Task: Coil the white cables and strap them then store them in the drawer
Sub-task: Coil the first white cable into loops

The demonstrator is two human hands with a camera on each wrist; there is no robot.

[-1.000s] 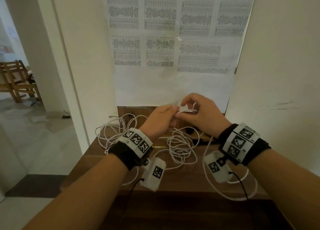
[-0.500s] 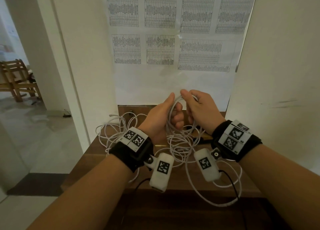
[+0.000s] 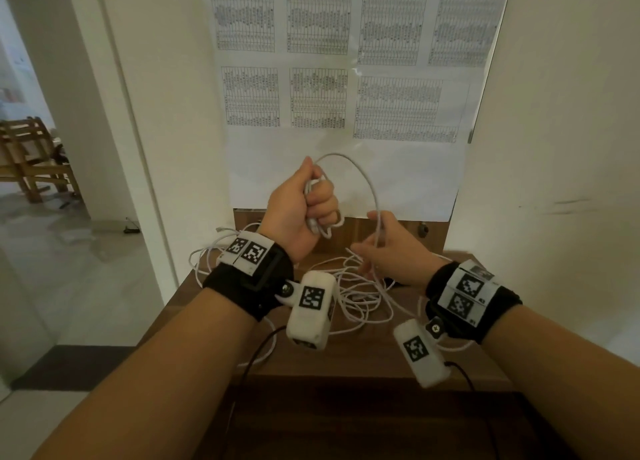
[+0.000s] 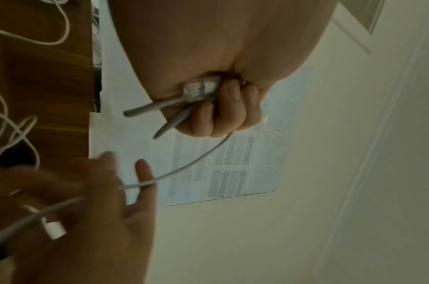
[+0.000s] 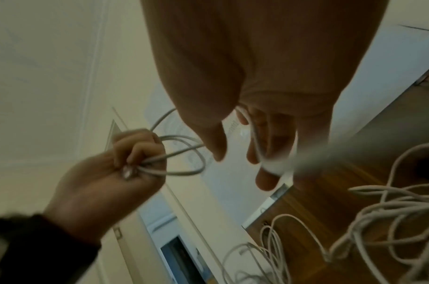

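Head view shows the white cable (image 3: 367, 179) arching up from your left hand (image 3: 301, 210), which is clenched round a few small loops and the clear plug (image 4: 199, 90) at the cable's end, held well above the worktop (image 3: 346, 359). From the fist the strand curves over and down into your right hand (image 3: 388, 248), whose fingers (image 5: 262, 142) lie loosely spread, the cable running across them rather than pinched. The rest of that cable trails down into a loose tangle (image 3: 356, 293) on the worktop, with a second heap (image 3: 214, 251) behind your left wrist.

I judge this cable light and springy: thin enough to bend easily, stiff enough to hold a round arc and to spring open if your grip slackens. It looks smooth, so it should slide through your right hand. Keep the left hand clamped where the loops cross, beside the plug, and let the right hand guide each new turn from a little way down the strand, not at the tangle, where it may snag.

Compared with half a second ago, your hands have separated: then they met close together over the bundle; now the left has risen with the loops and the right has dropped away and opened, drawing out a wide new arc. A second ago both were low, pinching the end near the worktop.
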